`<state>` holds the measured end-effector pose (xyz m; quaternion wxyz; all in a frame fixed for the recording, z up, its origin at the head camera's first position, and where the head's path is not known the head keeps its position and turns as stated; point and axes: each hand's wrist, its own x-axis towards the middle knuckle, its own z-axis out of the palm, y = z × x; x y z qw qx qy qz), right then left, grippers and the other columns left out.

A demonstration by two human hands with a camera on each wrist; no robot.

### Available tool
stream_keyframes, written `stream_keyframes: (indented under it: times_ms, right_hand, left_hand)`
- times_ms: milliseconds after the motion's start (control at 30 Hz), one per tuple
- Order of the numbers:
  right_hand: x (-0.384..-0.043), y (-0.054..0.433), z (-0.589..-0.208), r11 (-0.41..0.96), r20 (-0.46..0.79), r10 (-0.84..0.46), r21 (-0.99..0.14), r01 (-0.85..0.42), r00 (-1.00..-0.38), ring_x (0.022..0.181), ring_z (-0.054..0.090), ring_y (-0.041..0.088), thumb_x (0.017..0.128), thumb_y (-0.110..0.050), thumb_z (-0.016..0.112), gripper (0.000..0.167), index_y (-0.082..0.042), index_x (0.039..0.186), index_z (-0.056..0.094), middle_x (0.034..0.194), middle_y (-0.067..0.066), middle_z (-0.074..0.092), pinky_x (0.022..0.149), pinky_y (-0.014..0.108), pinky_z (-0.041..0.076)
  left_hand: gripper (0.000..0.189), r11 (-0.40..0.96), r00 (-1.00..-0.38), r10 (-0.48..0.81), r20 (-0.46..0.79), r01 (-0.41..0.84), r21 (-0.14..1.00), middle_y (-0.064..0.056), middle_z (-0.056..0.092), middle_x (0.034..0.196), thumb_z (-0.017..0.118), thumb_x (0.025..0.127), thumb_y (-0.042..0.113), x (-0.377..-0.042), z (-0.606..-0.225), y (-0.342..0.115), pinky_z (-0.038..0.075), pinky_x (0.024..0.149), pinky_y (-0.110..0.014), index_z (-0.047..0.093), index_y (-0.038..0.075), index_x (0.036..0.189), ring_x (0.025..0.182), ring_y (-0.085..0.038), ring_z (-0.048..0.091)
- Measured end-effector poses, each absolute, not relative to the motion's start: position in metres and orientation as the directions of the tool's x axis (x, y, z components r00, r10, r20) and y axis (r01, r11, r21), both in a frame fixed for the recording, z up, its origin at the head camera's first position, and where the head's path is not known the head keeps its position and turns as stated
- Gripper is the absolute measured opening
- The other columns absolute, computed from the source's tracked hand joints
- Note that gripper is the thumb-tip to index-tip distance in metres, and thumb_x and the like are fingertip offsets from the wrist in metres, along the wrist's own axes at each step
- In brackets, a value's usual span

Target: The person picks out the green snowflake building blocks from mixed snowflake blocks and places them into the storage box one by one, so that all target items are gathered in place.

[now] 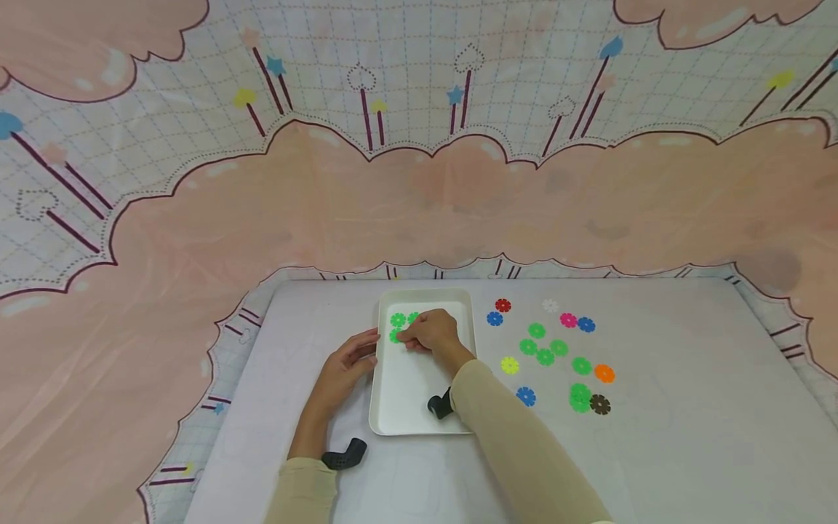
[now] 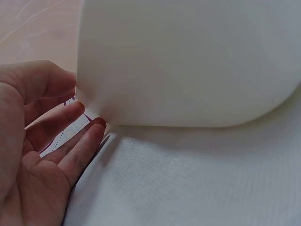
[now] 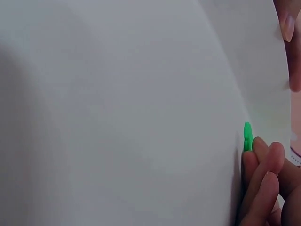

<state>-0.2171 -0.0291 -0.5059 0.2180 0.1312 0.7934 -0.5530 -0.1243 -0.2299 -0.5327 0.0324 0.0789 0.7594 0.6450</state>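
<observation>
A white rectangular tray (image 1: 419,393) lies on the table, with green notched plastic discs (image 1: 398,319) in its far left corner. My right hand (image 1: 432,331) reaches over the tray, its thumb and finger pinching a green disc (image 3: 248,135) close to the tray's left wall. Part of that disc is hidden by the fingers. Along the outer left side of the tray rests my left hand (image 1: 347,370). In the left wrist view its fingertips (image 2: 96,123) touch the tray's outer wall, the fingers fairly straight.
Right of the tray lie several loose green discs (image 1: 545,356), plus blue (image 1: 526,396), yellow (image 1: 509,365), orange (image 1: 604,373), brown (image 1: 599,405), red (image 1: 503,306), pink (image 1: 568,320) and white (image 1: 550,306) discs. A patterned cloth (image 1: 458,211) hangs behind the table.
</observation>
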Motion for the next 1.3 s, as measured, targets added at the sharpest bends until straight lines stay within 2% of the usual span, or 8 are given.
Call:
stream_keyframes:
  times_ms: [400, 633, 867, 1000, 1133, 1300]
  right_hand:
    - [-0.213, -0.021, -0.496, 0.281, -0.522, -0.101, -0.832, 0.479, -0.847, 0.053, 0.066, 0.008, 0.079, -0.015, 0.088, 0.021, -0.008, 0.080, 0.068, 0.063, 0.002, 0.070, 0.047, 0.016, 0.052]
    - [-0.211, -0.010, -0.480, 0.322, -0.489, -0.177, -0.849, 0.419, -0.854, 0.058, 0.066, 0.010, 0.083, -0.019, 0.086, 0.020, -0.009, 0.084, 0.069, 0.071, 0.003, 0.071, 0.051, 0.019, 0.053]
    - [-0.213, 0.007, -0.463, 0.420, -0.468, -0.197, -0.834, 0.357, -0.862, 0.064, 0.065, 0.015, 0.083, -0.026, 0.087, 0.022, -0.012, 0.088, 0.070, 0.078, 0.004, 0.073, 0.055, 0.019, 0.052]
    - [-0.210, 0.024, -0.453, 0.454, -0.444, -0.218, -0.834, 0.313, -0.869, 0.068, 0.067, 0.021, 0.083, -0.028, 0.086, 0.022, -0.012, 0.090, 0.071, 0.081, 0.005, 0.073, 0.060, 0.024, 0.057]
    - [-0.205, 0.045, -0.445, 0.450, -0.419, -0.231, -0.846, 0.285, -0.878, 0.076, 0.070, 0.027, 0.083, -0.028, 0.086, 0.023, -0.012, 0.090, 0.071, 0.083, 0.006, 0.072, 0.071, 0.033, 0.062]
    - [-0.198, 0.075, -0.443, 0.473, -0.407, -0.236, -0.841, 0.261, -0.882, 0.087, 0.069, 0.030, 0.083, -0.029, 0.086, 0.026, -0.013, 0.096, 0.071, 0.092, 0.009, 0.074, 0.079, 0.037, 0.060]
  left_hand:
    - [0.042, 0.158, -0.986, 0.161, 0.042, 0.068, 0.985, -0.008, 0.049, 0.156, 0.067, 0.097, 0.006, -0.125, -0.533, -0.230, 0.050, 0.103, -0.017, 0.060, 0.005, 0.139, 0.138, -0.036, 0.052]
    - [0.043, 0.161, -0.986, 0.160, 0.050, 0.076, 0.984, -0.009, 0.048, 0.156, 0.066, 0.097, 0.004, -0.124, -0.534, -0.230, 0.049, 0.103, -0.016, 0.059, 0.004, 0.139, 0.138, -0.037, 0.052]
    - [0.043, 0.165, -0.985, 0.163, 0.059, 0.086, 0.982, -0.010, 0.049, 0.156, 0.066, 0.097, 0.003, -0.122, -0.534, -0.231, 0.048, 0.104, -0.015, 0.059, 0.003, 0.139, 0.138, -0.038, 0.053]
    - [0.043, 0.168, -0.984, 0.164, 0.068, 0.096, 0.981, -0.011, 0.049, 0.156, 0.066, 0.097, 0.003, -0.123, -0.534, -0.231, 0.048, 0.104, -0.015, 0.059, 0.002, 0.139, 0.137, -0.039, 0.053]
    - [0.042, 0.165, -0.983, 0.166, 0.074, 0.101, 0.981, -0.012, 0.049, 0.156, 0.066, 0.097, 0.003, -0.124, -0.534, -0.231, 0.048, 0.103, -0.014, 0.059, 0.002, 0.139, 0.137, -0.039, 0.053]
    - [0.042, 0.164, -0.984, 0.165, 0.067, 0.094, 0.982, -0.011, 0.049, 0.156, 0.065, 0.097, 0.002, -0.124, -0.534, -0.230, 0.048, 0.103, -0.015, 0.059, 0.002, 0.139, 0.138, -0.038, 0.053]
